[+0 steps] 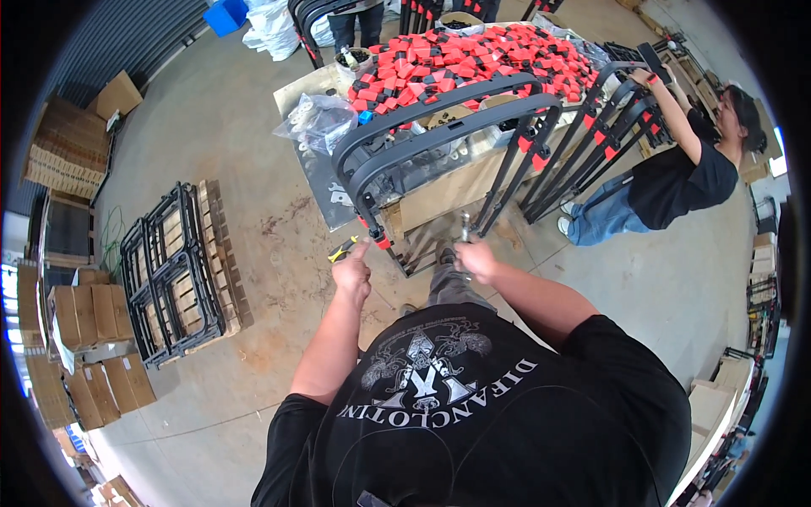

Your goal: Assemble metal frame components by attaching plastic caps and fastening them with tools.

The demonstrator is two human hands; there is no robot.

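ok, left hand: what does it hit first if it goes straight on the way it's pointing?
Likely the red clip on the near black frame, just past the left hand; depth is unclear from this one view.

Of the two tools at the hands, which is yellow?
The yellow-black tool by the left hand; the other, the silver tool in the right hand, shows no yellow.

Black frame, red and black pieces, yellow-black tool

Black T-shirt, short sleeves, white emblem and lettering; trousers apparently grey.
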